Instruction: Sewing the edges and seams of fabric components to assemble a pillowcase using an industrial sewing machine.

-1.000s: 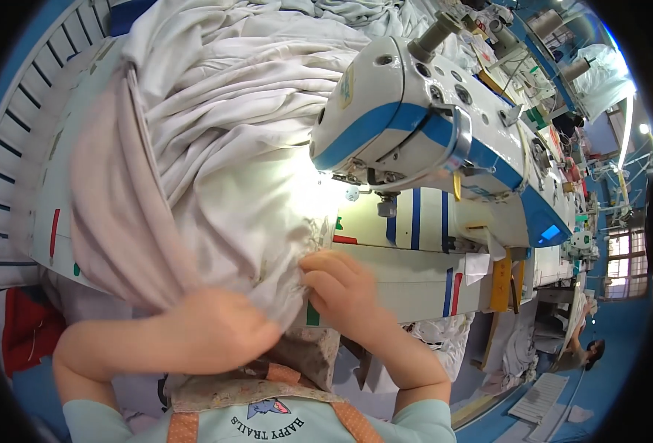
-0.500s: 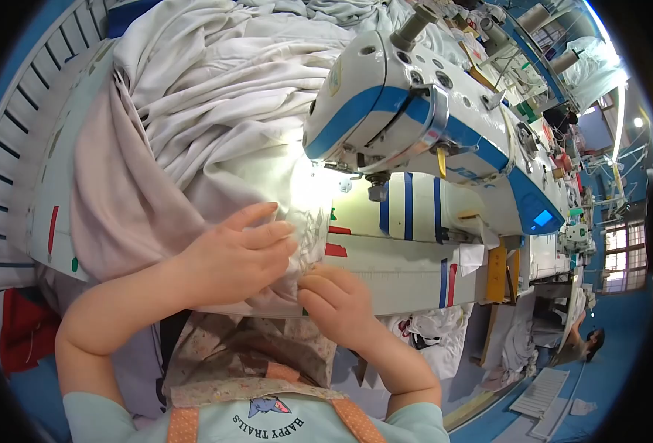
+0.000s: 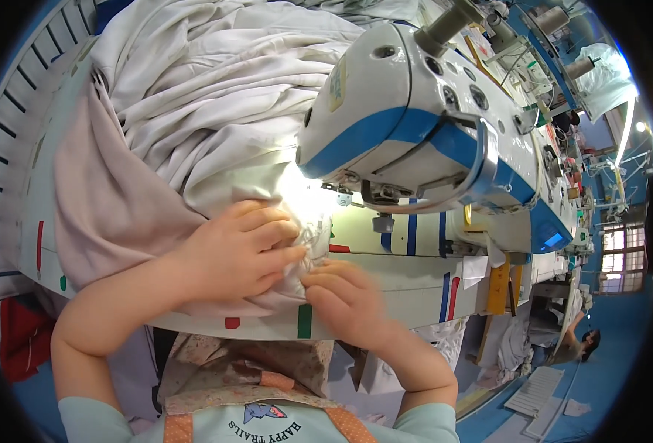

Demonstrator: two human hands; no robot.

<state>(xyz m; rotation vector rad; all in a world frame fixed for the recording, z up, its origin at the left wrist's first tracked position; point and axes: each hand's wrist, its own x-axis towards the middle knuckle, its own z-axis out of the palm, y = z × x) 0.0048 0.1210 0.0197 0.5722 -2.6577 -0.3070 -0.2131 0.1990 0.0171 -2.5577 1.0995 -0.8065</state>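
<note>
A large heap of pale, whitish-pink fabric (image 3: 208,96) spreads over the sewing table and runs in under the needle end of a white and blue sewing machine (image 3: 371,140). On the fabric's gathered edge, just in front of the machine's lit needle area, my left hand (image 3: 244,249) lies with its fingers bent and bunching the cloth. Close beside it, my right hand (image 3: 346,299) pinches the same edge, slightly smeared by motion. The two hands' fingertips are nearly together. The needle itself is lost in the lamp's glare.
The white table (image 3: 408,284) carries coloured tape marks along its front. A slatted white rail (image 3: 5,159) stands at the left. White cloth (image 3: 433,351) hangs below the table at right. Farther right are thread cones (image 3: 552,20) and another person (image 3: 578,347) near the floor.
My left fingers have curled in over the fabric from a straighter pose. My right hand has shifted slightly right and nearer to me. The view has moved closer to the machine.
</note>
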